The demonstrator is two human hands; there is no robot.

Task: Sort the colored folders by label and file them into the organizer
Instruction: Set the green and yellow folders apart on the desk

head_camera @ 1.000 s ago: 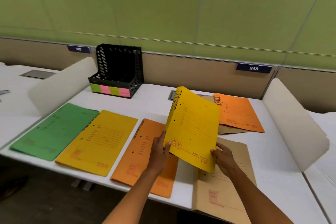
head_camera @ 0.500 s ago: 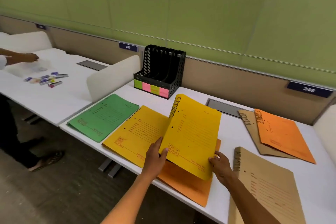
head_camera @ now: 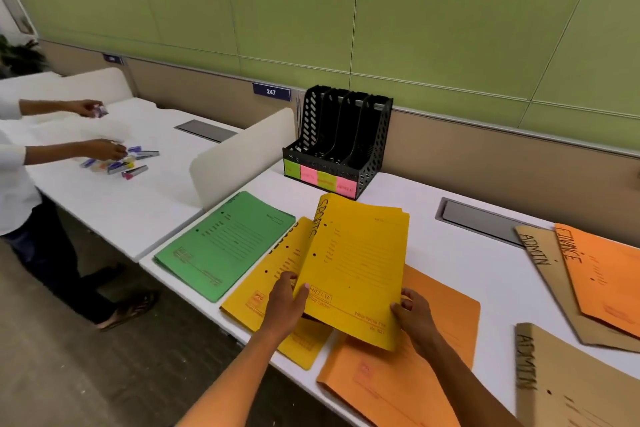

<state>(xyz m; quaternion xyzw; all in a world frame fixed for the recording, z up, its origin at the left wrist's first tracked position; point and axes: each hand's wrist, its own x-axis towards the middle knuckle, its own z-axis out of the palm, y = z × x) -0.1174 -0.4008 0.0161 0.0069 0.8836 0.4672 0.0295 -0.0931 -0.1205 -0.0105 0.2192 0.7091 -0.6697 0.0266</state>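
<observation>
A yellow folder marked SPORTS [head_camera: 360,263] is held tilted above the table by both hands. My left hand [head_camera: 287,305] grips its lower left edge and my right hand [head_camera: 414,317] its lower right corner. Under it lie another yellow folder [head_camera: 273,284] and an orange folder [head_camera: 426,360]. A green folder [head_camera: 225,243] lies flat to the left. The black organizer [head_camera: 341,139] with several slots and green and pink labels stands at the back. On the right lie an orange FINANCE folder [head_camera: 602,274] over a brown ADMIN folder [head_camera: 543,263], and another brown ADMIN folder [head_camera: 571,381].
A white divider [head_camera: 242,158] separates this table from the left desk, where another person's hands [head_camera: 100,149] handle small items. A grey cable hatch [head_camera: 481,222] is set in the table behind the folders. The table's front edge [head_camera: 180,274] drops to the floor.
The view has swung left and closer. The yellow SPORTS folder, held by both hands, has shifted left over the other yellow folder and toward the organizer.
</observation>
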